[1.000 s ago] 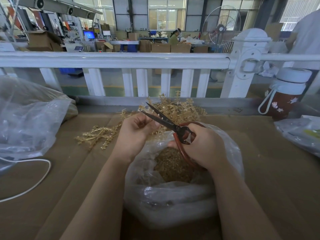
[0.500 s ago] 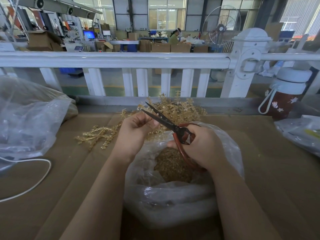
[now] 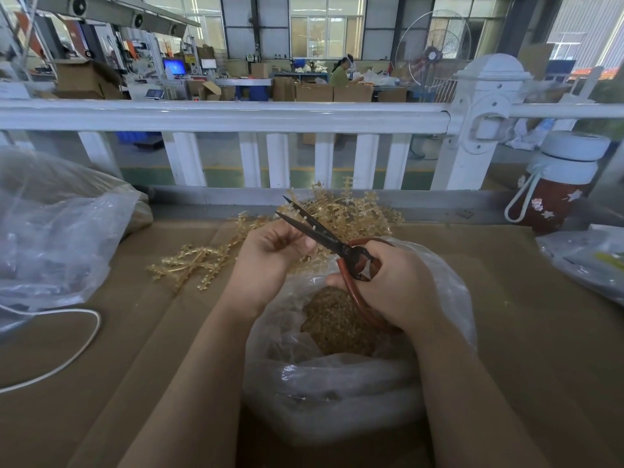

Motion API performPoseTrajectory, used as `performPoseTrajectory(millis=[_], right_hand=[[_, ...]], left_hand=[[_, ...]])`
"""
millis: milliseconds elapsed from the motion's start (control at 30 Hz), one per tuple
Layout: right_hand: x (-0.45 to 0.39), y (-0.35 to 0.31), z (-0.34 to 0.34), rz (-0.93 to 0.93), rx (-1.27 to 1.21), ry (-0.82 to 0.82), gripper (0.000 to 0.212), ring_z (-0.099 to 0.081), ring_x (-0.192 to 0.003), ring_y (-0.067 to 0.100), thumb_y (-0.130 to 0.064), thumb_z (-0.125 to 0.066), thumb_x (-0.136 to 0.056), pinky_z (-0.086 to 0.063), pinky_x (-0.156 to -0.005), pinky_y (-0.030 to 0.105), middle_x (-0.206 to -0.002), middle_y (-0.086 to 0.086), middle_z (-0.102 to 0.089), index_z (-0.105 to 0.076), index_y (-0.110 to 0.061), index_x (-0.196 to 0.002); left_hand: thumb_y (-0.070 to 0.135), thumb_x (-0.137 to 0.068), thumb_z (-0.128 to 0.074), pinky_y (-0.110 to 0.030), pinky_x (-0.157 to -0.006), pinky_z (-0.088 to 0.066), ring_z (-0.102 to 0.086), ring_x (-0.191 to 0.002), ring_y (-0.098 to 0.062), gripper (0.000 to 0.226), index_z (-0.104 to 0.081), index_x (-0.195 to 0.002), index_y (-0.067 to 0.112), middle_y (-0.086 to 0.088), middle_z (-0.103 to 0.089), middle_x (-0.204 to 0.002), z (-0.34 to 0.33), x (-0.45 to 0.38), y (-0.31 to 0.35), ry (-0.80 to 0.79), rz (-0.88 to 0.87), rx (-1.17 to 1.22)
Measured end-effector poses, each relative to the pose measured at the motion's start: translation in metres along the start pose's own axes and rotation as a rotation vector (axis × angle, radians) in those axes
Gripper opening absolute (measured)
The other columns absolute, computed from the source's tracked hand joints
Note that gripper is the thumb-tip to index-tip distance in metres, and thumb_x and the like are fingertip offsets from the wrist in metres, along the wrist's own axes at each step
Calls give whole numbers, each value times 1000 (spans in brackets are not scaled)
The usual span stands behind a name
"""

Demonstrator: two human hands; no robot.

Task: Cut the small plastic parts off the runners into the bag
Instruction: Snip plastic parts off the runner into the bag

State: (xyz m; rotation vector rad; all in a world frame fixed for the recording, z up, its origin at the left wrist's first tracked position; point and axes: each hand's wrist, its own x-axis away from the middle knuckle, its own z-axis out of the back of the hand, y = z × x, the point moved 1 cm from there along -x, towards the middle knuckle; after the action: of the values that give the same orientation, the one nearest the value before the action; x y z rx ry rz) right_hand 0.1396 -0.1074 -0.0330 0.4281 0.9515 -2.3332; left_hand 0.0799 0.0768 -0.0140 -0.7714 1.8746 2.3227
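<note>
Evidently the runner (image 3: 297, 211), light and brittle, was pinched by the left hand (image 3: 270, 261); the right hand (image 3: 388, 285) gripped the part-open scissors (image 3: 320, 236) above the bag (image 3: 337, 383).

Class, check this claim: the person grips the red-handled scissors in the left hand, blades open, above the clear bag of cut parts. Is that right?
Not quite. The head view shows the right hand gripping the red-handled scissors; the left hand holds a runner. The blades are open, above the clear bag.
</note>
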Motion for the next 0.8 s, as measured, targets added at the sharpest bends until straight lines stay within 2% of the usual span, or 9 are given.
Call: performPoseTrajectory(millis=[133,200,367,500,633,733,800], right_hand=[[-1,0,1,0,-7,-6,72,-56,-75,-10,-96,-47,-58,-34,-60,9,-78,-26,-63,-69,-37,-92],[-1,0,1,-4,-10,-2,72,-56,-74,-10,-96,-48,-57,-35,-60,10,-77,-27,-63,-69,-37,-91],[-1,0,2,12,-20,7,69,-57,-74,-8,-94,-52,-58,-37,-60,10,-76,-24,-64,-71,-35,-89],[0,2,1,10,-46,16,61,-58,-81,-8,-88,-61,-61,-38,-59,9,-76,-23,-65,-72,-34,-89],[0,5,-2,-33,-80,-8,56,-59,-81,-12,-88,-62,-60,-38,-58,8,-72,-27,-64,-69,-38,-84],[0,7,-3,-109,-210,5,53,-63,-77,-9,-86,-66,-58,-45,-59,14,-78,-32,-66,-69,-38,-81],[-1,7,-4,-164,-343,8,46,-66,-69,-2,-75,-73,-61,-50,-55,18,-74,-24,-69,-71,-33,-78]], left_hand=[[1,-89,-66,-19,-74,-50,-58,-77,-14,5,-70,-91,-2,-20,-64,-84,-1,1,2,-3,6,16],[0,-89,-66,-15,-71,-49,-59,-75,-9,6,-71,-91,0,-12,-66,-84,-2,1,2,-4,8,29],[0,-90,-64,-14,-70,-48,-60,-74,-8,8,-69,-93,-5,-14,-67,-83,-2,1,0,-5,11,44],[1,-92,-62,-14,-69,-48,-62,-72,-6,13,-70,-84,7,2,-69,-75,-1,0,-1,0,39,81],[10,-90,-66,-19,-74,-51,-65,-75,-11,11,-70,-81,10,1,-71,-76,1,-1,-1,29,82,178],[20,-78,-73,-25,-77,-53,-70,-81,-14,6,-75,-76,15,-2,-75,-82,3,-1,-1,82,163,289],[22,-73,-75,-24,-78,-54,-72,-84,-13,12,-76,-79,11,-3,-77,-86,1,-1,-2,55,183,286]])
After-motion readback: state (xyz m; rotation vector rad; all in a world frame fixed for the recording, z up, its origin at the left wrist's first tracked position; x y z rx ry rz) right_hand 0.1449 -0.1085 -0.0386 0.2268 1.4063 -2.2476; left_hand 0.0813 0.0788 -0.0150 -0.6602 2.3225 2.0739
